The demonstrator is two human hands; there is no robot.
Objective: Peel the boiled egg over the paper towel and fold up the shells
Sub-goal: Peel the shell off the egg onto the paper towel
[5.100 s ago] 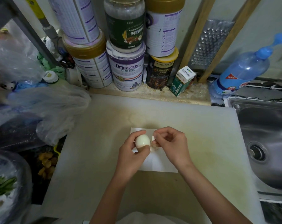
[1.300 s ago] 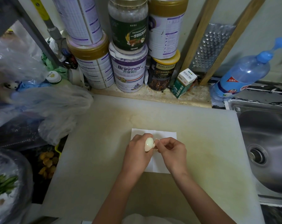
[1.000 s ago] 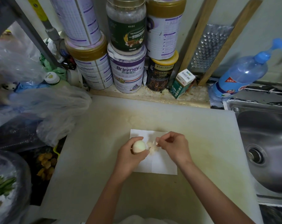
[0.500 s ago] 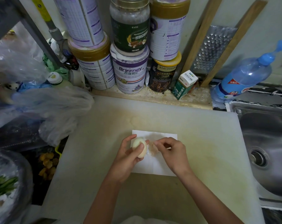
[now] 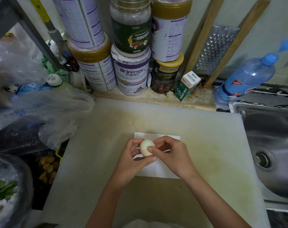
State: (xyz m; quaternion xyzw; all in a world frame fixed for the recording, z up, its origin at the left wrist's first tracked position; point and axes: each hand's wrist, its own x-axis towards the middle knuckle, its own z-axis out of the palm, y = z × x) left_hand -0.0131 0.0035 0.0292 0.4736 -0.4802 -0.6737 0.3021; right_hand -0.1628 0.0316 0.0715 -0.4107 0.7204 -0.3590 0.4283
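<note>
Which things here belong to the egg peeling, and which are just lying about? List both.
Job: egg, held in left hand and right hand; paper towel beneath them.
Lying about: stacked tins, small carton, grater, blue bottle, plastic bags, sink.

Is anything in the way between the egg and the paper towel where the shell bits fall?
Only the hands themselves. The left hand holds the boiled egg and the right hand pinches it, both over the paper towel. Nothing else shows between egg and towel.
</note>
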